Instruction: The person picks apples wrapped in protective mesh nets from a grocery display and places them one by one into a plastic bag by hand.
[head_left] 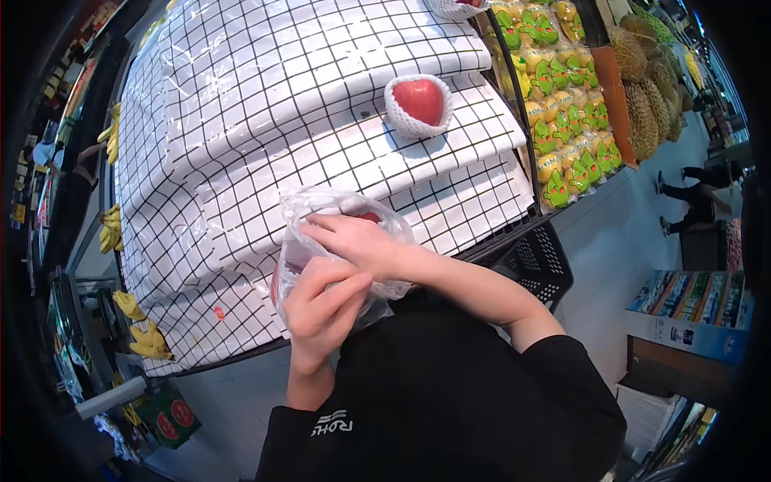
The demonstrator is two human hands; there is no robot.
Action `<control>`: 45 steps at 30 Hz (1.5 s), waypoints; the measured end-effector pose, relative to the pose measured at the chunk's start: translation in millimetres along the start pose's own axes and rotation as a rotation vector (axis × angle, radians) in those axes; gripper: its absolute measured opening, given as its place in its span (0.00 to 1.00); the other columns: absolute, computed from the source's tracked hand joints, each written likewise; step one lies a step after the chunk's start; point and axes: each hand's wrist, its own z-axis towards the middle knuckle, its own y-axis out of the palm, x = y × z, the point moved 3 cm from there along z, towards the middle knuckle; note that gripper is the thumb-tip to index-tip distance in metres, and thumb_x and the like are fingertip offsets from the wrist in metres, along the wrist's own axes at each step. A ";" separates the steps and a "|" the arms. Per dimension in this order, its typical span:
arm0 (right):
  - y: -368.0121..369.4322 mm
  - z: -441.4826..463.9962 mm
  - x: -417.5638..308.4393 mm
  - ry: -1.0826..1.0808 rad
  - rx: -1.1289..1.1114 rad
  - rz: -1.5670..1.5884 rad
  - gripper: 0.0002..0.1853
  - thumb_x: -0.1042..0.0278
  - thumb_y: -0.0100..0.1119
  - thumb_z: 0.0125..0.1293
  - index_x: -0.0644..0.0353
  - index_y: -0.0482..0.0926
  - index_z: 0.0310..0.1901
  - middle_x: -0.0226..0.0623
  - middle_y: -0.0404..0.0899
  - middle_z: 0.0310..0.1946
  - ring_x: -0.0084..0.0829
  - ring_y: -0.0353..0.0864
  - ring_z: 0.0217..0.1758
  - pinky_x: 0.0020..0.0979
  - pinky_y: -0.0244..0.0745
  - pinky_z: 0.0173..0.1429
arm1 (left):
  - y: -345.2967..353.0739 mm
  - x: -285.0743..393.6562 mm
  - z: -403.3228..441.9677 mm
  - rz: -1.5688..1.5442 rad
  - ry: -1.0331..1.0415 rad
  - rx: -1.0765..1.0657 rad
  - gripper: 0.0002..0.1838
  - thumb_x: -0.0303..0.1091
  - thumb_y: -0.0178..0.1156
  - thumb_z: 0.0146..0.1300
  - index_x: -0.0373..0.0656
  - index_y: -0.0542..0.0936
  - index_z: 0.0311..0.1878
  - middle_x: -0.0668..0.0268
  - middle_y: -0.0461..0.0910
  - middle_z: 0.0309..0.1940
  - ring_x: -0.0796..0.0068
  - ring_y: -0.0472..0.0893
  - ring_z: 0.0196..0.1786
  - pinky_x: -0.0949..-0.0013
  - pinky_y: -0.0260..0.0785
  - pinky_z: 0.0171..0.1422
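A clear plastic bag point(393, 227) with red fruit inside, apparently apples, is at the front edge of the display stand. My left hand point(321, 309) is closed on the near side of the bag, its fingers bent and pressed together. Across the top of the bag lies my right hand point(357, 243), its fingers bent over the plastic at the far side; the thumb is hidden. A patch of red apple point(369, 217) shows just beyond the right knuckles. Farther up, a single red apple point(419, 102) in a white foam net point(401, 120) sits on the checked cloth.
White checked cloth point(265, 153) covers the stepped stand. Bananas point(148, 341) line its left side. Packaged yellow fruit point(566, 120) and durians point(642, 104) stand to the right. A black crate point(542, 261) is beside my right arm. Another person's legs point(691, 197) show at the far right.
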 end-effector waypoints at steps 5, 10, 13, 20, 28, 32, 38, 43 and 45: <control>-2.8 -15.8 5.7 -0.008 0.059 0.033 0.38 0.66 0.65 0.53 0.62 0.63 0.67 0.52 0.71 0.60 0.52 0.75 0.59 0.43 0.72 0.60 | 13.7 -10.5 -1.0 0.078 -0.180 -0.072 0.13 0.14 0.65 0.52 0.33 0.83 0.42 0.59 0.80 0.36 0.69 0.78 0.36 0.72 0.70 0.40; -35.7 -29.0 5.6 0.101 0.125 0.225 0.35 0.70 0.66 0.51 0.61 0.69 0.65 0.49 0.74 0.59 0.49 0.74 0.61 0.41 0.70 0.64 | 21.1 -21.8 -5.2 0.099 -0.389 0.002 0.12 0.18 0.66 0.56 0.33 0.83 0.45 0.60 0.81 0.38 0.73 0.80 0.34 0.74 0.71 0.37; -62.7 -37.6 2.4 0.185 0.209 0.373 0.24 0.71 0.64 0.58 0.65 0.76 0.58 0.48 0.80 0.51 0.44 0.80 0.54 0.36 0.75 0.58 | 28.5 -22.4 2.0 0.139 -0.387 -0.001 0.12 0.19 0.65 0.57 0.33 0.83 0.46 0.60 0.81 0.39 0.78 0.79 0.33 0.76 0.70 0.36; -93.0 -66.0 40.7 0.506 0.436 0.729 0.16 0.66 0.62 0.66 0.68 0.81 0.50 0.42 0.85 0.42 0.26 0.85 0.44 0.27 0.79 0.49 | 53.5 -27.8 20.4 0.124 -0.439 0.023 0.11 0.20 0.65 0.58 0.34 0.83 0.46 0.60 0.82 0.39 0.79 0.77 0.32 0.78 0.69 0.34; -160.2 -65.7 101.3 0.459 0.815 -0.010 0.30 0.66 0.69 0.57 0.67 0.72 0.61 0.52 0.75 0.58 0.45 0.75 0.62 0.37 0.71 0.64 | 71.7 -26.7 36.6 0.185 -0.447 -0.002 0.09 0.19 0.64 0.58 0.33 0.83 0.43 0.60 0.82 0.32 0.77 0.77 0.30 0.76 0.69 0.35; -179.6 -50.6 142.0 0.454 0.821 -0.057 0.35 0.64 0.68 0.60 0.70 0.66 0.65 0.54 0.70 0.63 0.48 0.70 0.66 0.38 0.66 0.68 | 66.5 -25.6 37.4 0.180 -0.417 0.062 0.09 0.18 0.64 0.58 0.33 0.83 0.43 0.61 0.82 0.30 0.77 0.77 0.29 0.76 0.69 0.35; -178.2 -49.7 200.0 0.561 1.020 0.592 0.28 0.65 0.57 0.71 0.70 0.63 0.68 0.50 0.72 0.60 0.33 0.74 0.62 0.32 0.70 0.65 | 77.2 -36.5 89.0 0.170 -0.410 0.030 0.15 0.21 0.64 0.58 0.33 0.81 0.50 0.58 0.81 0.40 0.74 0.80 0.40 0.73 0.73 0.43; -214.7 -34.2 214.5 0.512 1.054 0.970 0.29 0.57 0.48 0.76 0.71 0.60 0.68 0.51 0.72 0.58 0.39 0.76 0.61 0.36 0.73 0.64 | 127.0 -112.1 179.9 -0.048 -0.534 -0.039 0.30 0.36 0.64 0.65 0.29 0.69 0.65 0.50 0.74 0.60 0.63 0.75 0.63 0.65 0.74 0.60; -231.0 -23.2 220.3 0.464 1.078 1.086 0.30 0.56 0.48 0.75 0.71 0.57 0.69 0.52 0.70 0.60 0.40 0.75 0.62 0.37 0.72 0.65 | 147.4 -127.9 216.3 -0.244 -0.702 -0.018 0.37 0.42 0.62 0.66 0.30 0.61 0.70 0.45 0.66 0.67 0.58 0.69 0.68 0.63 0.70 0.65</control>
